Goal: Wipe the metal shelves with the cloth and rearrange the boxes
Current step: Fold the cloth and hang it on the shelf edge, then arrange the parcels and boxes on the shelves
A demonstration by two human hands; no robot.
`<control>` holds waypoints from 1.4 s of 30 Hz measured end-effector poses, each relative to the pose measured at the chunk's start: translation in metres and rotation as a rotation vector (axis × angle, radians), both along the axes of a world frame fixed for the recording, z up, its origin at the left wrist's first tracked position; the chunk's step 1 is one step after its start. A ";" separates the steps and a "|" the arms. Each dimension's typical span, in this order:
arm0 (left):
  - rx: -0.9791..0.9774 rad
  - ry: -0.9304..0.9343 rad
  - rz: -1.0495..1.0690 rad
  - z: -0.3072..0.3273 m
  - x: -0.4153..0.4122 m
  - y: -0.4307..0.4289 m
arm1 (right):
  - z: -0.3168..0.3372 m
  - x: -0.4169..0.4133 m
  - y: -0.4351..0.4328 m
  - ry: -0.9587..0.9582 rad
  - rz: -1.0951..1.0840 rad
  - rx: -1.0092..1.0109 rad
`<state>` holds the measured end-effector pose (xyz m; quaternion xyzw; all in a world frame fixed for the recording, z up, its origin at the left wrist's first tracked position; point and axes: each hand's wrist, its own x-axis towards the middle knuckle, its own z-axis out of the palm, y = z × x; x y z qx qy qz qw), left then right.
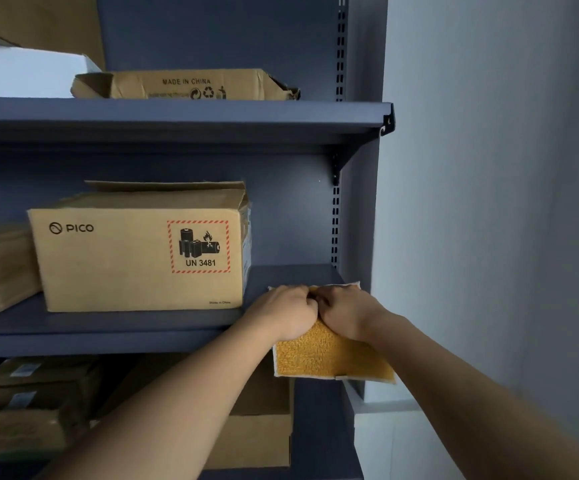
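Note:
A yellow cloth with a white edge lies over the right front edge of the middle metal shelf, and part of it hangs down in front. My left hand and my right hand grip it side by side, with fingers curled into the fabric on top of the shelf. Just left of my hands stands a brown PICO box with a battery warning label. A flatter stack of cardboard sits at its left.
The upper shelf carries a crushed brown box and a white box. Below the middle shelf sit several more brown boxes. The shelf's right upright and a pale wall close the right side.

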<state>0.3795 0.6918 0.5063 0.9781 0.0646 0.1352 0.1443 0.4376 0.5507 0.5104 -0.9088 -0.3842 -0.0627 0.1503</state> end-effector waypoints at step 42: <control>-0.539 -0.821 0.182 0.055 -0.156 0.294 | 0.063 -0.103 0.183 0.106 -0.143 0.978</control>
